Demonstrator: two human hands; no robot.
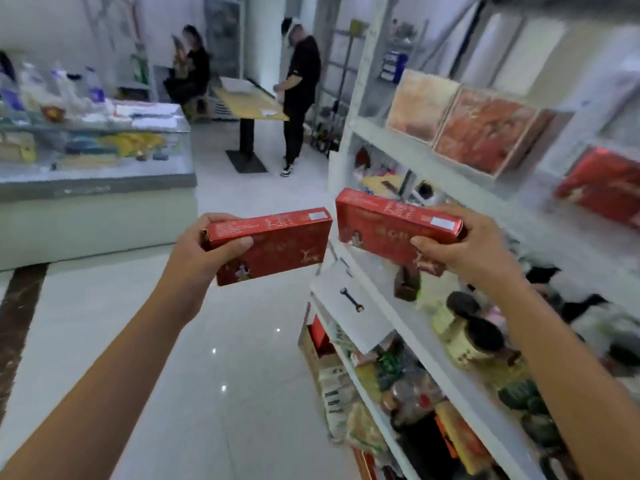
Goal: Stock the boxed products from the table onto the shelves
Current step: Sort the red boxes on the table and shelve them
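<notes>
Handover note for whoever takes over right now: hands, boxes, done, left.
Left hand: holds a red box by its near end, out over the aisle floor, short of the shelving.
Right hand: holds a second red box, at the front edge of the white shelf unit.
Done: both boxes are off the table and carried to the shelves. Similar red boxes already stand on the upper shelf.
Left: set both held boxes on a shelf; neither is placed yet. The source table's stock is not visible from here.
</notes>
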